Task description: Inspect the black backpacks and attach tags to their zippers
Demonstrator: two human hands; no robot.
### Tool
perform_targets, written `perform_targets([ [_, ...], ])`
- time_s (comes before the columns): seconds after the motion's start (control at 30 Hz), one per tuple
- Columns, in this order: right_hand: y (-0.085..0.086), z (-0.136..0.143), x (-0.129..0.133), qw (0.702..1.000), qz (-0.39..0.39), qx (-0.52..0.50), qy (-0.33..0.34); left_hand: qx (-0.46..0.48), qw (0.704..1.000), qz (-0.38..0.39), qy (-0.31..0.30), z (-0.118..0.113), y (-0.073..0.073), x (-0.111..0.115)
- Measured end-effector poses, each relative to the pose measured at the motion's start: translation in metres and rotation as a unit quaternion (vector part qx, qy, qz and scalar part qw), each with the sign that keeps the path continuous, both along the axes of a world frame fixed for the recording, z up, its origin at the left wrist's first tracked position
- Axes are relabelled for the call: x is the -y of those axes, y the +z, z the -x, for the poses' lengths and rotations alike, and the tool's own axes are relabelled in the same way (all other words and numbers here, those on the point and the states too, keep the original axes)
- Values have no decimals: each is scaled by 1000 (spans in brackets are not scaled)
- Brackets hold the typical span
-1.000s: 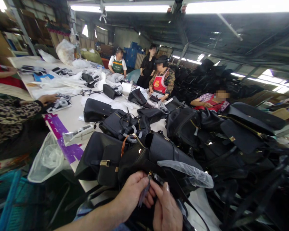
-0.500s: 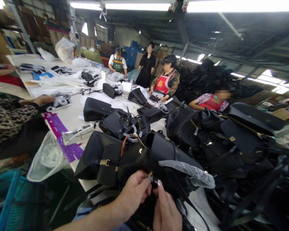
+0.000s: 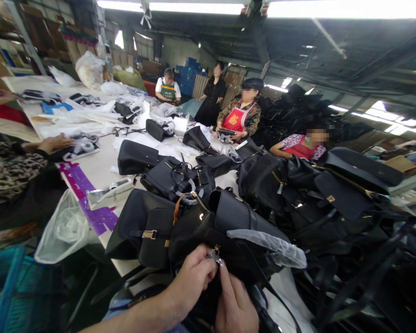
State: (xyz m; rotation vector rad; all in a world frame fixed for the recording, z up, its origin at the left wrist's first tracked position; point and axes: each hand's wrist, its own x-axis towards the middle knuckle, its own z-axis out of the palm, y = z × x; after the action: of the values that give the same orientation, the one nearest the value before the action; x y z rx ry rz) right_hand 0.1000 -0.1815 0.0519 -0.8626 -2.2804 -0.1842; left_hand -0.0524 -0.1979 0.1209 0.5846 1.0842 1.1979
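Note:
At the bottom centre, my left hand (image 3: 196,273) pinches a small piece of clear wrap (image 3: 215,255) by the gold clasp of a black bag (image 3: 194,231). My right hand (image 3: 236,300) is just to the right, its fingers closed and the index fingertip at the same wrap; what its other fingers hold is hidden. A wrapped handle (image 3: 270,245) in translucent film arches over the bag's right side. Left of the bag lies another black bag (image 3: 156,238) with a gold buckle.
More black bags (image 3: 137,156) cover the table (image 3: 90,173), with a large heap (image 3: 346,199) on the right. A plastic bag (image 3: 67,226) hangs at the left edge above a teal crate (image 3: 34,286). Several people stand or sit around, one person's hand (image 3: 57,142) at left.
My right hand has moved slightly up and left, bringing its fingertip to the wrap at my left fingers. Across the table, the person in the red apron has lifted a dark item.

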Motion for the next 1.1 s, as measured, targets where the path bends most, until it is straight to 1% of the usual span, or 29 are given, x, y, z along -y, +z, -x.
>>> perform_targets([
  [0.13, -1, 6, 6, 999, 25, -24, -37, 6, 1000, 0, -1, 0, 1, 0],
  [0.3, -2, 6, 5, 999, 8, -31, -33, 20, 1000, 0, 3, 0, -3, 0],
  [0.47, -1, -3, -2, 1000, -17, 5, 5, 30, 1000, 1, -1, -1, -5, 1],
  [0.53, -2, -4, -1, 1000, -14, 8, 5, 20, 1000, 4, -1, -1, -6, 1],
  [0.63, -3, 0, 2, 1000, 7, -9, -24, -15, 1000, -5, 2, -3, -9, -1],
  [0.7, -3, 3, 4, 999, 11, -19, -27, -31, 999, -16, 7, -3, -9, -1],
  [0.8, -3, 6, 4, 1000, 4, -19, 5, -39, 999, -26, 16, -3, -6, -1],
  [0.9, -2, 7, 3, 1000, 3, -19, -8, -32, 999, -25, 14, -2, -2, 0],
  [0.97, -1, 7, 3, 1000, -4, -13, -4, -27, 999, -26, 6, -1, 1, 1],
  [1.03, -1, 8, 4, 1000, -5, -7, 5, -28, 999, -30, -1, 0, 2, 1],
  [1.1, -2, 9, 5, 1000, 6, -12, -9, -26, 999, -29, -6, 0, 2, 2],
])
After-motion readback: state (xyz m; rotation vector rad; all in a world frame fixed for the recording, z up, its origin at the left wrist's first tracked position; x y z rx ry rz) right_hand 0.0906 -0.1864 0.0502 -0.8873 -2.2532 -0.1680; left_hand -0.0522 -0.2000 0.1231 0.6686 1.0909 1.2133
